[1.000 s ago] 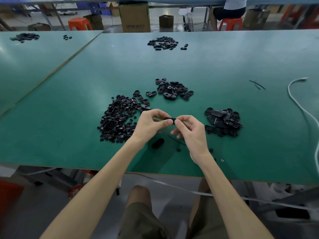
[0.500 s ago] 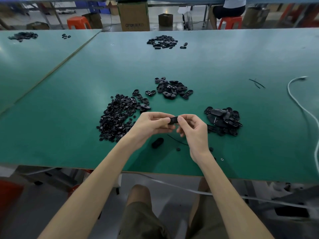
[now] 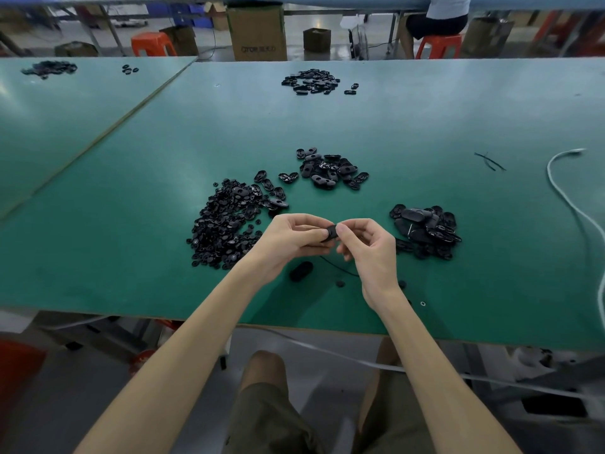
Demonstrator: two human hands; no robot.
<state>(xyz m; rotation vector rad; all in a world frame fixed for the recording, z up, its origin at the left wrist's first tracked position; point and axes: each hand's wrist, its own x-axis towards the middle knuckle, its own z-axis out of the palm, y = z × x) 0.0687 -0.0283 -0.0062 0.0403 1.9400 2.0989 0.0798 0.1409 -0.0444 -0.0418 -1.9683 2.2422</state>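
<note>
Workpiece (image 3: 330, 232) = small black moulded plastic piece, approx. oval, held in the air between both hands, above the near zone of the green table (image 3: 425, 126) and just over a loose black oval piece (image 3: 301, 271) lying on the surface. Handling est.: very light, rigid and smooth-faced, so likely to slip or flick out if squeezed off-centre. Thin lugs or clips, if any, can't be made out at this res. and should be treated as breakable. Recommended hold: pinch on opposite ends w/ thumb and forefinger, flat faces left free for fitting, moderate force only. Pose, left hand (image 3: 294, 235): palm turned toward the other hand, fingers curled, thumb and forefinger closed on the part's left end, forearm coming up from lower left. Pose, right hand (image 3: 370, 247): thumb and forefinger pinch the right end, remaining fingers curled loosely below, back of hand toward camera, forearm from lower right. Both hands meet at the part, thumbs nearly touching. Stock nearby: pile of small bits (image 3: 226, 224) just left of the left hand, pile of larger shells (image 3: 425, 231) just right of the right hand, third pile (image 3: 330, 172) behind, far pile (image 3: 311, 80) well apart. Also: white cable (image 3: 569, 204) along the table's right side.
</note>
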